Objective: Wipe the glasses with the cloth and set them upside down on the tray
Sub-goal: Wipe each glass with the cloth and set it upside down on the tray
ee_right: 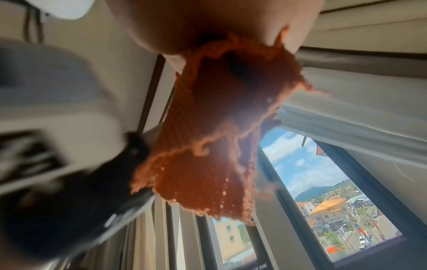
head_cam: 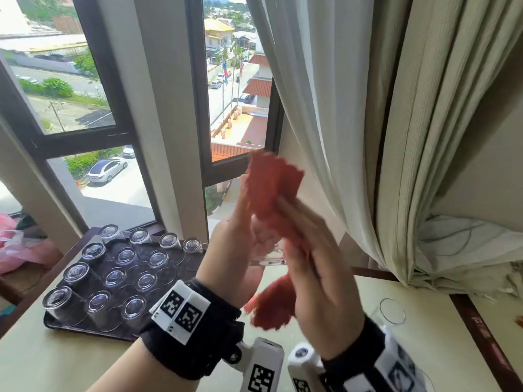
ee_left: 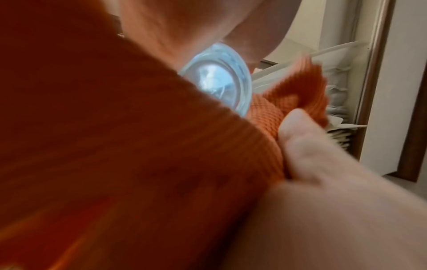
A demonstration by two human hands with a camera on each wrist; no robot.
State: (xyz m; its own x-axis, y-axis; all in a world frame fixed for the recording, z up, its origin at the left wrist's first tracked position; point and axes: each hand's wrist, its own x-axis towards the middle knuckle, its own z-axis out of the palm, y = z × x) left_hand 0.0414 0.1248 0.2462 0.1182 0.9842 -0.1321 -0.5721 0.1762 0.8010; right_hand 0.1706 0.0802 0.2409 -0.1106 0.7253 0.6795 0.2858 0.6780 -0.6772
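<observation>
Both my hands are raised above the table in front of the window. My left hand [head_cam: 237,236] grips a clear glass [head_cam: 268,260], whose thick base [ee_left: 217,82] shows in the left wrist view. An orange cloth [head_cam: 271,182] is wrapped over the glass, and one end hangs below the hands. My right hand [head_cam: 307,239] holds the cloth [ee_right: 219,127] against the glass, fingers stretched along it; motion blur hides the details. At left a dark tray [head_cam: 85,331] holds several glasses upside down in rows.
One upright glass [head_cam: 392,311] stands on the beige table [head_cam: 438,357] to the right of my hands. Pale curtains [head_cam: 382,137] hang close behind and to the right. A pink bag [head_cam: 17,250] lies at the far left, beyond the tray.
</observation>
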